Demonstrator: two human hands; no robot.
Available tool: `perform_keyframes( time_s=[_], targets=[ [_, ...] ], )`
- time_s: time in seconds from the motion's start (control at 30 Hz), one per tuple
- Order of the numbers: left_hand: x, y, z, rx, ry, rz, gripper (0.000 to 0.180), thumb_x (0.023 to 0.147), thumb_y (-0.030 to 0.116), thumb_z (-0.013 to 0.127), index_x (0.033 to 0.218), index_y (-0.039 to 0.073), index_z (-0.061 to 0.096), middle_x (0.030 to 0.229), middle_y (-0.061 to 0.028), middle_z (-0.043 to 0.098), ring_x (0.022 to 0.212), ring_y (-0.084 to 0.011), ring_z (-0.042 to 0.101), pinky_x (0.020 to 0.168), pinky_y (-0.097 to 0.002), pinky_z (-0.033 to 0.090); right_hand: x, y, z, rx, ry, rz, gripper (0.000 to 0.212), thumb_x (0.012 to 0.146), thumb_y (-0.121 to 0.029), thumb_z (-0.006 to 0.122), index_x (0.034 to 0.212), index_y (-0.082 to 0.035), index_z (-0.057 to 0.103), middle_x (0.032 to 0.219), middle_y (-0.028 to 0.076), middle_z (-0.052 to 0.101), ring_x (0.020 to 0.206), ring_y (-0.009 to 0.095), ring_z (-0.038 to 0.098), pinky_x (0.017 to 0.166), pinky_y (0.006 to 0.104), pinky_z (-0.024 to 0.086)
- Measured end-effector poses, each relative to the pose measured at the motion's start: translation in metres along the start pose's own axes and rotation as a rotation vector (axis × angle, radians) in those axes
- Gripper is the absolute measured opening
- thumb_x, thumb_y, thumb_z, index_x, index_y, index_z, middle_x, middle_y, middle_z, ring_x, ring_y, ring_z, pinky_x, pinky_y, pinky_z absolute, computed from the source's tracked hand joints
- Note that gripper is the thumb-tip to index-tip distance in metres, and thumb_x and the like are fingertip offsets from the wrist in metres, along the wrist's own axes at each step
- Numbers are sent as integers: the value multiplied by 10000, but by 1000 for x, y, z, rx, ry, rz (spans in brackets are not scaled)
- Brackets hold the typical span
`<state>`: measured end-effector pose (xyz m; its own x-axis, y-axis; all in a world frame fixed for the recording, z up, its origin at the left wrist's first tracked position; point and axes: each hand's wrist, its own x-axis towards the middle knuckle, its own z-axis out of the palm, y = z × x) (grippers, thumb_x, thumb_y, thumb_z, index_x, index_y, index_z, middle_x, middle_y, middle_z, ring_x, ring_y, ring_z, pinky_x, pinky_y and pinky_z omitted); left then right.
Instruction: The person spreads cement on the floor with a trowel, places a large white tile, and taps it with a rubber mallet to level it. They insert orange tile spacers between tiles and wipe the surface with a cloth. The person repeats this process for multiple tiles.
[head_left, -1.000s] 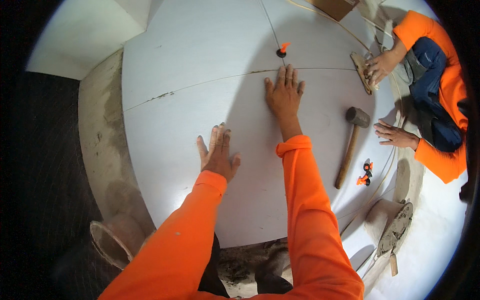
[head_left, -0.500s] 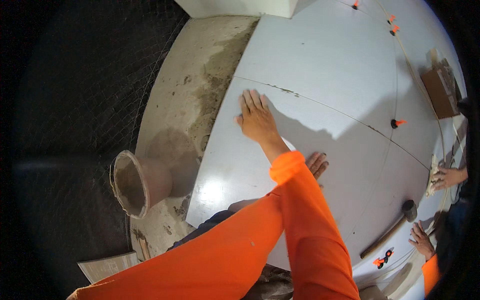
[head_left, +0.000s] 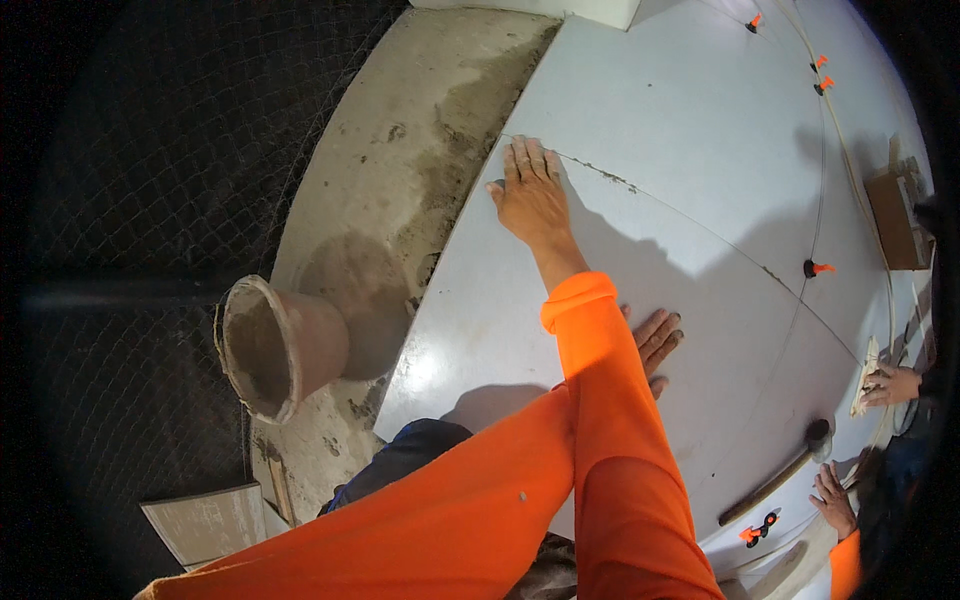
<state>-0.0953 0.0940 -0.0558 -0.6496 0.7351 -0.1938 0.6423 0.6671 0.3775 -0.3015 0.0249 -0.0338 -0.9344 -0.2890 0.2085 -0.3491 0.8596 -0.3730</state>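
Note:
My arms are crossed in orange sleeves over large pale grey floor tiles (head_left: 465, 330). My right hand (head_left: 535, 200) lies palm down on the near tile, fingers slightly spread. Its fingertips reach the joint (head_left: 640, 188) between two tiles, close to the left edge. Farther right, my left hand (head_left: 657, 345) rests flat on the same tile, with its fingers apart. The right forearm crosses over the left arm and hides part of that hand. Neither hand holds anything.
Left are a mortar-stained bucket (head_left: 325, 345), bare screed (head_left: 350, 180), dark netting (head_left: 150, 200) and a tile offcut (head_left: 205, 522). Right are a mallet (head_left: 775, 485), orange-and-black levelling clips (head_left: 815, 268), a cardboard box (head_left: 895, 220) and a co-worker's hands (head_left: 835, 500), one on a pale cloth (head_left: 866, 380).
My right hand has slid forward over the tile, up to the joint. My left hand stays nearly in place on the tile. The whole view has shifted slightly.

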Motion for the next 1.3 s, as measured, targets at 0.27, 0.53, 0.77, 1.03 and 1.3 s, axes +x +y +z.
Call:
perform_keyframes(
  time_s=[0.27,0.53,0.77,1.03,1.3],
  targets=[
    [19,21,-18,-51,-46,14,794,1057,554,498,1680,110,287,1768,-158,223,1651,-334,158,1307,-642,103,-131,92,-95,534,130,635,206,1008,-244,675,1119,-114,789,1340,182,689,1301,348,613,990,519,524],
    [-1,53,-50,237,-138,-120,761,1094,543,375,1700,97,261,1801,-80,138,1674,-218,30,1300,-682,50,-281,234,-149,-386,352,988,596,1087,-509,476,1589,-188,511,1717,187,309,1570,441,273,1266,665,152],
    [-1,53,-45,276,-91,-121,766,1084,551,411,1690,101,280,1781,-74,173,1664,-219,100,1314,-660,75,-220,215,-116,-363,358,677,619,1082,-558,470,1579,-194,525,1726,121,295,1568,405,279,1258,689,152],
    [1,58,-51,239,-102,-126,768,1074,510,470,1676,66,299,1779,-97,150,1666,-239,87,1317,-647,76,-245,203,-123,-152,389,535,553,1063,-494,552,1521,-185,576,1688,140,373,1538,406,352,1239,688,226],
    [-3,57,-49,270,-83,-82,783,1080,493,457,1662,-4,292,1776,-142,140,1669,-272,74,1313,-650,77,-313,264,-168,-409,402,1017,526,1098,-516,435,1565,-305,559,1707,124,363,1547,376,347,1241,653,199]
  ],
)
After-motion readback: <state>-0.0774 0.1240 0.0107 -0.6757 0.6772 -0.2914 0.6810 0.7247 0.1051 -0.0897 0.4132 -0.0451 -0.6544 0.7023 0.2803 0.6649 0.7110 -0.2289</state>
